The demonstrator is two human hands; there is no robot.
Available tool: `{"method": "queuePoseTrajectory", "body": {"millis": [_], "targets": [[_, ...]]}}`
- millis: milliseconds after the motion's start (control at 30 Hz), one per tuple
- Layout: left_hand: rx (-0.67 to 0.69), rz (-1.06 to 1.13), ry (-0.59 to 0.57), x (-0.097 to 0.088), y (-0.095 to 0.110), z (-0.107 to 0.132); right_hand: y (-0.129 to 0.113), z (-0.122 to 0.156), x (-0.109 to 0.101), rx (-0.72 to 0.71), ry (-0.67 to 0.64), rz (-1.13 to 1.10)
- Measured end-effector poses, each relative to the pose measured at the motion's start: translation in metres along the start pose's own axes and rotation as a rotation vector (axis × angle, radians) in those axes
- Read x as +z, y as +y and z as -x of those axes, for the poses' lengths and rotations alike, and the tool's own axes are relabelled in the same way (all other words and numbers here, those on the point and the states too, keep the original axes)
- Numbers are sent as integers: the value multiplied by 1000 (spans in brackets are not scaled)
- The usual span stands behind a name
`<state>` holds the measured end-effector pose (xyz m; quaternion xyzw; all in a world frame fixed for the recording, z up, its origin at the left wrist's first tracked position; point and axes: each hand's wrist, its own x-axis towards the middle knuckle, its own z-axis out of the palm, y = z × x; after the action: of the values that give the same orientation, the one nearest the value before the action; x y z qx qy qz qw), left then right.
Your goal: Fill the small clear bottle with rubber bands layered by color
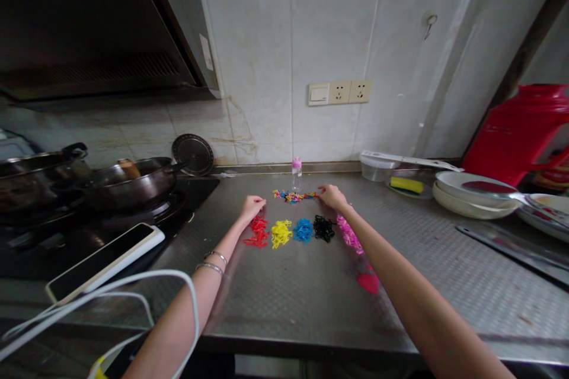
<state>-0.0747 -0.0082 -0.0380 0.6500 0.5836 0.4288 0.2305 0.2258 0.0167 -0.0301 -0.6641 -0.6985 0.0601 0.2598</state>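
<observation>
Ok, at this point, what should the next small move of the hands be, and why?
Probably the right hand should pull a band from the mixed strip of coloured bands, since it rests at that strip's end. The red pile, yellow pile, blue pile, black pile and pink pile below each look single-coloured, so that band likely belongs on its match.

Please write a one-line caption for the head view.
Left hand and right hand at colored rubber bands in piles on a steel counter.
</observation>
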Motion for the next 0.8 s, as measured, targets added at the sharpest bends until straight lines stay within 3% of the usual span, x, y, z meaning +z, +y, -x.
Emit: {"method": "queuePoseTrajectory", "body": {"millis": [400, 600, 800], "targets": [[-8, 2, 4, 0, -2, -1, 4, -5, 7, 63, -2, 42], [17, 14, -1, 1, -4, -2, 3, -4, 3, 35, 40, 23], [2, 4, -9, 0, -1, 0, 6, 6, -7, 17, 4, 27]]}}
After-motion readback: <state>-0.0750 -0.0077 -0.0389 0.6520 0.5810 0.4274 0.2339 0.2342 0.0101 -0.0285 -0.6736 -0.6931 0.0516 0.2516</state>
